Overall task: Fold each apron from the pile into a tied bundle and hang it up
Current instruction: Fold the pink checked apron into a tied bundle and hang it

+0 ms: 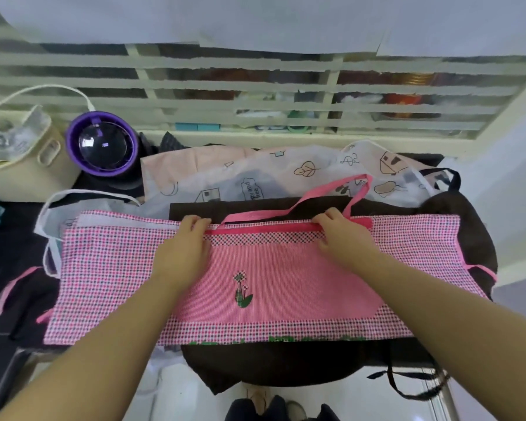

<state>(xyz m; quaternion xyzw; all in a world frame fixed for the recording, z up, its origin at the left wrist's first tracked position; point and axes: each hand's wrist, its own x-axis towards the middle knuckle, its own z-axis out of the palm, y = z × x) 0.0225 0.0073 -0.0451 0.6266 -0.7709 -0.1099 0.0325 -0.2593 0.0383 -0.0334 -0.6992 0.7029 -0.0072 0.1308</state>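
A: Left hand (186,241) first?
B: Pinching the top hem of the pink apron (280,287); the right hand (342,235) pinches it too. The apron lies flat atop the pile.
A: Risk?
B: The neck strap (313,205) may get trapped in the fold, or the white apron (255,177) beneath may slide.
A: Surroundings?
B: Purple-lidded jar (102,144) at left, dark tabletop (12,232), slatted window (255,86) behind.

Purple domed pot (102,144) beside cream basket (28,174); slatted window (255,86) behind.

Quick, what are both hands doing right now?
Left hand: grips the top edge of the pink apron.
Right hand: grips that same edge.
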